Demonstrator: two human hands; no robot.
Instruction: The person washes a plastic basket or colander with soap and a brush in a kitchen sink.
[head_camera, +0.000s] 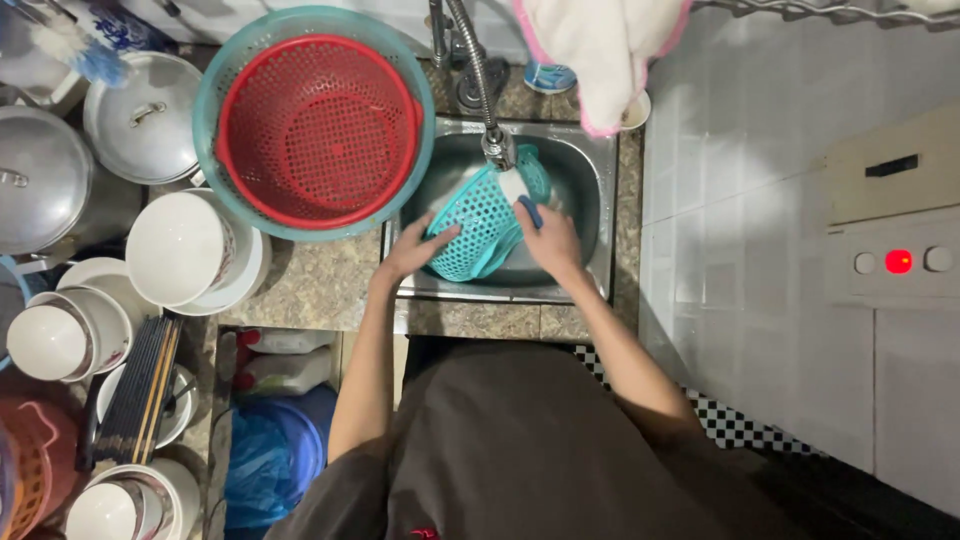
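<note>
A teal plastic mesh basket (482, 222) lies tilted in the steel sink (590, 170) under the faucet spout (497, 148). My left hand (417, 248) grips the basket's left rim. My right hand (551, 240) is on the basket's right side, holding a blue-and-white scrubbing sponge (521, 195) against the mesh. Whether water is running I cannot tell.
A red colander sits inside a teal basin (318, 125) left of the sink. Pot lids (140, 118), white bowls (182, 248), cups and chopsticks (140, 390) crowd the counter at left. A pink-edged cloth (600, 50) hangs above. Tiled wall and a panel with a red light (898, 262) stand right.
</note>
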